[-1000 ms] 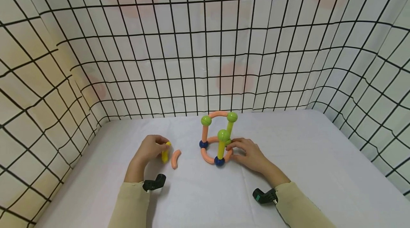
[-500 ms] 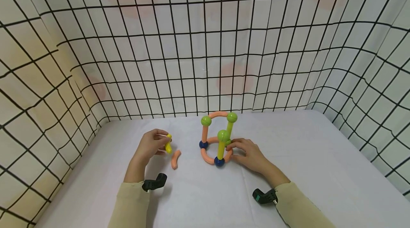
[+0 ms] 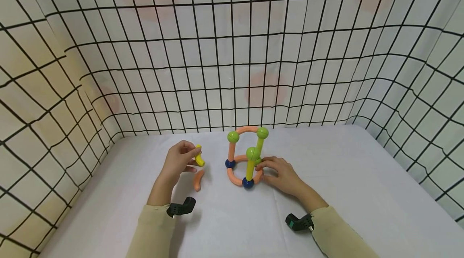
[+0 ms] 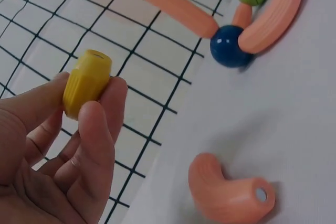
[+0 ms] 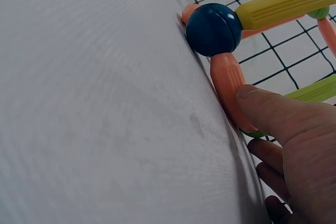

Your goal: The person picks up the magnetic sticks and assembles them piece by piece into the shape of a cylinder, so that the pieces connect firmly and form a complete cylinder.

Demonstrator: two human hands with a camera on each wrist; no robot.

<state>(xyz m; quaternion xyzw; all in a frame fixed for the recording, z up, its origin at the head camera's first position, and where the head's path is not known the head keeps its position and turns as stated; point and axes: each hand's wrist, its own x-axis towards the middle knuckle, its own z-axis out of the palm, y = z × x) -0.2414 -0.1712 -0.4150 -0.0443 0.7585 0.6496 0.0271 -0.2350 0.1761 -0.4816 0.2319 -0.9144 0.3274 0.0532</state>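
My left hand (image 3: 177, 162) pinches a yellow magnetic building rod (image 4: 86, 83) between thumb and fingers, raised above the table. Below it lies a loose curved orange rod (image 3: 198, 180), a metal disc showing at one end in the left wrist view. To the right stands a frame of magnetic rods and balls: a ring of curved orange rods (image 5: 227, 80), a blue ball (image 3: 248, 182) in front, upright rods, and green balls (image 3: 252, 153) on top. My right hand (image 3: 284, 175) holds the ring's right side, its thumb on a curved orange rod and fingers by a low green ball.
A white sheet (image 3: 232, 225) covers the table. Behind it rises a white wall with a black grid (image 3: 214, 48), continuing down both sides. Black wrist cameras (image 3: 181, 207) sit at both cuffs.
My left hand has lifted the yellow rod off the table and carried it right and away from me, tilting it. The right hand and the frame stay in place.
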